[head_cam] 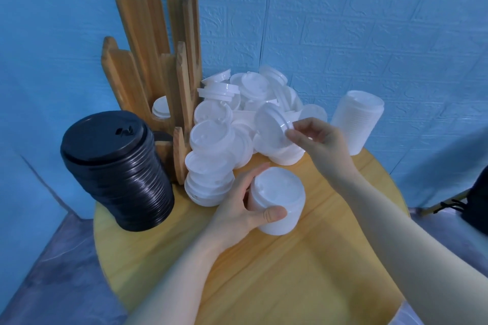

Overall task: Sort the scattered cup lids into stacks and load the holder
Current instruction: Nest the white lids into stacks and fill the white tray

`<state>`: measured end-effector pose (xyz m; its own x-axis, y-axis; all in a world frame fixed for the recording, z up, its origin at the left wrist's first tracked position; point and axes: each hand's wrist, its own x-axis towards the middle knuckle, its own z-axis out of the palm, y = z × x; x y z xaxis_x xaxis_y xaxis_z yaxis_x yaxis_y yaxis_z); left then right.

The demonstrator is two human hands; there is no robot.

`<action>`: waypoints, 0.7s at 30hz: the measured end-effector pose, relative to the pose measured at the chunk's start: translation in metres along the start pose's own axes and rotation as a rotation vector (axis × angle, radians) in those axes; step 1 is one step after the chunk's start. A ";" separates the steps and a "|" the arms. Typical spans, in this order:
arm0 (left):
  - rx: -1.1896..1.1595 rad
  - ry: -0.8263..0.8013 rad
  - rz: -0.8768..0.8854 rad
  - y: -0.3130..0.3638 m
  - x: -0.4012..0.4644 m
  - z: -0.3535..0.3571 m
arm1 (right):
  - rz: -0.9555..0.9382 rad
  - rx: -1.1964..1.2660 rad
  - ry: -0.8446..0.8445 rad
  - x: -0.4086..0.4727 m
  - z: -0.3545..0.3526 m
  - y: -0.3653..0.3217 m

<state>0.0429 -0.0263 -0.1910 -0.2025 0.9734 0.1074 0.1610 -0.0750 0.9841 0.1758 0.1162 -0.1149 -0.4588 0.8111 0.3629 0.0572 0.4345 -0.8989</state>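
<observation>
A pile of loose white cup lids [237, 113] lies at the back of the round wooden table [290, 272]. My left hand [245, 208] grips a short stack of white lids [278, 200] near the table's middle. My right hand [314, 140] pinches the rim of a single white lid [272, 121], tilted on edge just above the pile. The tall wooden slatted holder [158, 60] stands at the back left, with a few white lids [160, 107] in one slot.
A tall stack of black lids [116, 166] leans at the table's left edge. A stack of clear lids [356, 121] stands at the back right by the blue wall. A dark bag [475, 206] sits off the table to the right.
</observation>
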 end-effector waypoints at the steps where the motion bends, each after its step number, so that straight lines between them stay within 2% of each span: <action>1: -0.003 0.001 0.002 0.000 0.000 0.000 | 0.036 0.080 0.009 -0.005 -0.003 -0.003; 9: -0.026 -0.002 0.009 0.004 -0.002 0.003 | 0.332 0.509 0.012 -0.034 -0.027 -0.005; 13: -0.009 -0.009 0.031 0.006 -0.002 0.004 | 0.439 0.596 -0.043 -0.043 -0.030 -0.001; 17: 0.046 -0.007 0.064 0.006 -0.003 0.003 | 0.526 0.457 -0.061 -0.053 -0.026 0.005; 21: 0.090 0.021 0.075 0.004 -0.003 0.002 | 0.479 0.093 -0.038 -0.063 -0.024 0.004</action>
<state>0.0459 -0.0290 -0.1878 -0.2071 0.9608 0.1843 0.2622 -0.1269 0.9566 0.2266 0.0761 -0.1351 -0.4324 0.8956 -0.1044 0.1914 -0.0219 -0.9813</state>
